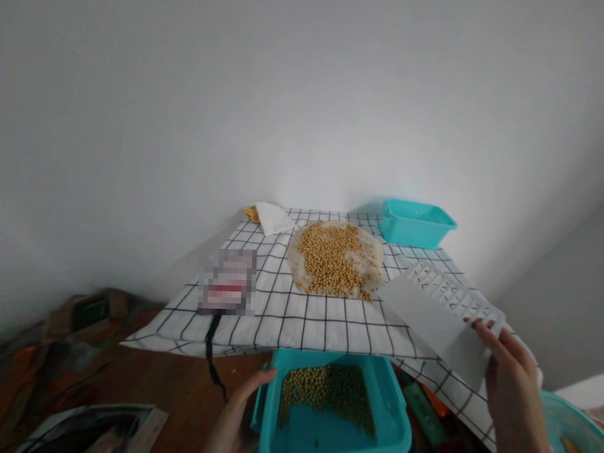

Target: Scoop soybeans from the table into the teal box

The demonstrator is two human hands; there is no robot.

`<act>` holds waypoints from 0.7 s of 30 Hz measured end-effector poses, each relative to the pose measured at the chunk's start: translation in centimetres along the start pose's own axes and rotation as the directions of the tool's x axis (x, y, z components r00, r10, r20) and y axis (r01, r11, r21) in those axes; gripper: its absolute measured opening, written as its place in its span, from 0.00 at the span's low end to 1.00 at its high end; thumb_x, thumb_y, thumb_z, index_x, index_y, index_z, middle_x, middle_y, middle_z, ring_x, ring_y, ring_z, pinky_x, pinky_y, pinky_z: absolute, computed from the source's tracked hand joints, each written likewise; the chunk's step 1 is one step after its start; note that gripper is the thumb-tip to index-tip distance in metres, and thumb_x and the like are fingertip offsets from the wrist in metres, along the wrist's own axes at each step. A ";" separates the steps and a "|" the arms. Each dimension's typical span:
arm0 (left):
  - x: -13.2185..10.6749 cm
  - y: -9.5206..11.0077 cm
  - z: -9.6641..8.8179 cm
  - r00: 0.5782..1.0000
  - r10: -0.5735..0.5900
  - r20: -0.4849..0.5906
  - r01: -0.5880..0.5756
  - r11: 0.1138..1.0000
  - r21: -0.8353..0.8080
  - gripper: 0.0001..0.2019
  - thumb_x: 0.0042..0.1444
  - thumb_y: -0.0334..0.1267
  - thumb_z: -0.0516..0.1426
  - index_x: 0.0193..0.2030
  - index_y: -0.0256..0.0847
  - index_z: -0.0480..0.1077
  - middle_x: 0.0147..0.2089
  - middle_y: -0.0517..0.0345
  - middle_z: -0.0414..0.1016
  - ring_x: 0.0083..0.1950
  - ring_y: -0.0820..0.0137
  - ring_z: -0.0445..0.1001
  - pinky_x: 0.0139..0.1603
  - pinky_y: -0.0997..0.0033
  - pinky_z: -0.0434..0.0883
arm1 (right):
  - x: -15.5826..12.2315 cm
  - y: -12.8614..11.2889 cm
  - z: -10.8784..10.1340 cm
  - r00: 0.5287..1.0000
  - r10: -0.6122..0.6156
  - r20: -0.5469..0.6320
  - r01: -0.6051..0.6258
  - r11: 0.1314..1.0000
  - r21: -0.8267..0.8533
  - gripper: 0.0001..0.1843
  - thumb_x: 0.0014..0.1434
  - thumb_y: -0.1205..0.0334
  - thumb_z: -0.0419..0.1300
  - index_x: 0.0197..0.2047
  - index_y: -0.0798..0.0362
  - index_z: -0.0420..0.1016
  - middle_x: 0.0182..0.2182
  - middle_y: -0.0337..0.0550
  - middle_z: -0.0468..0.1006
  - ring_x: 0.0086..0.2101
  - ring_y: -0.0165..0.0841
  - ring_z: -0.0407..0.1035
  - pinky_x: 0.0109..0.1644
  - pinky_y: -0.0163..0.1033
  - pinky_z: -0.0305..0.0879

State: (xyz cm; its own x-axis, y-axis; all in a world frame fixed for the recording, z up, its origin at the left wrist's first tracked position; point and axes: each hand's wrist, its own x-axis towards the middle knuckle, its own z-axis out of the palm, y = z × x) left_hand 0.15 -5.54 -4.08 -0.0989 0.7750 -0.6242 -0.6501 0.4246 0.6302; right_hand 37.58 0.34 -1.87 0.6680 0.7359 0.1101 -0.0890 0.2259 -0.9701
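Note:
My left hand grips the left rim of a teal plastic bin, thumb over the edge. Inside the bin, yellowish beans lie heaped toward the far side, darker on the right. My right hand is closed on a white flat sheet with a row of slots, held tilted over the right side of the table. Yellow soybeans are spread on a round pale patch at the middle of the checked tablecloth.
A second teal bin stands at the back right. A white cloth lies at the back left, and a blurred packet with a black strap nearer. Beside my right arm is a round teal basin. An open box sits lower left.

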 end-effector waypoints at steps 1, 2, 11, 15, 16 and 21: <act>-0.1 0.1 0.2 1.000 -0.013 0.009 0.013 1.000 0.001 0.05 0.44 0.36 0.66 0.29 0.38 0.80 0.25 0.54 0.84 0.30 0.58 0.82 0.36 0.62 0.78 | 0.1 0.1 0.0 1.000 -0.021 0.002 0.021 1.000 -0.002 0.14 0.43 0.56 0.69 0.34 0.51 0.80 0.34 0.39 0.80 0.34 0.36 0.72 0.33 0.35 0.66; -0.1 0.2 0.3 1.000 -0.027 0.015 0.027 1.000 0.004 0.05 0.43 0.36 0.66 0.28 0.37 0.79 0.23 0.55 0.83 0.28 0.59 0.82 0.35 0.61 0.78 | 0.3 0.3 0.0 0.999 -0.047 0.008 0.047 0.999 -0.013 0.13 0.43 0.55 0.69 0.33 0.52 0.79 0.34 0.40 0.80 0.33 0.36 0.72 0.33 0.36 0.65; 0.3 0.4 0.3 0.999 -0.031 0.024 0.032 0.999 -0.005 0.03 0.44 0.34 0.66 0.28 0.38 0.79 0.23 0.57 0.84 0.29 0.61 0.82 0.33 0.66 0.78 | 1.1 1.3 0.2 0.988 -0.143 0.058 0.150 0.980 -0.128 0.16 0.46 0.51 0.66 0.35 0.53 0.79 0.31 0.41 0.80 0.29 0.37 0.72 0.30 0.39 0.65; 0.2 0.6 0.3 0.998 -0.056 0.033 0.056 0.998 0.002 0.03 0.44 0.35 0.66 0.26 0.38 0.78 0.21 0.56 0.83 0.28 0.58 0.82 0.34 0.62 0.79 | 0.9 0.9 0.6 0.989 -0.124 0.078 0.133 0.984 -0.120 0.17 0.45 0.50 0.66 0.34 0.53 0.79 0.29 0.42 0.79 0.28 0.38 0.71 0.28 0.38 0.64; 0.2 0.5 0.3 0.997 -0.065 0.036 0.065 0.998 0.000 0.03 0.44 0.35 0.66 0.26 0.38 0.78 0.21 0.55 0.83 0.30 0.57 0.82 0.35 0.61 0.79 | 0.9 0.8 0.7 0.989 -0.123 0.086 0.132 0.984 -0.117 0.17 0.45 0.50 0.66 0.34 0.53 0.79 0.29 0.42 0.79 0.28 0.37 0.71 0.28 0.38 0.64; 0.5 0.1 -0.4 0.999 -0.047 0.011 0.047 0.999 0.005 0.03 0.47 0.34 0.64 0.30 0.38 0.79 0.26 0.56 0.85 0.37 0.58 0.83 0.40 0.64 0.79 | 0.6 0.6 1.1 0.989 -0.104 0.105 0.117 0.985 -0.128 0.16 0.45 0.50 0.66 0.34 0.53 0.79 0.26 0.41 0.78 0.26 0.36 0.69 0.26 0.37 0.60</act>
State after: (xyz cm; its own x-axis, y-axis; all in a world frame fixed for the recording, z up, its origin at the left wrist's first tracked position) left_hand -0.26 -5.24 -4.51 -0.0606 0.7592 -0.6480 -0.6501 0.4626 0.6028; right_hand 37.14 1.63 -2.18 0.5924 0.7714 0.2322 0.0850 0.2268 -0.9702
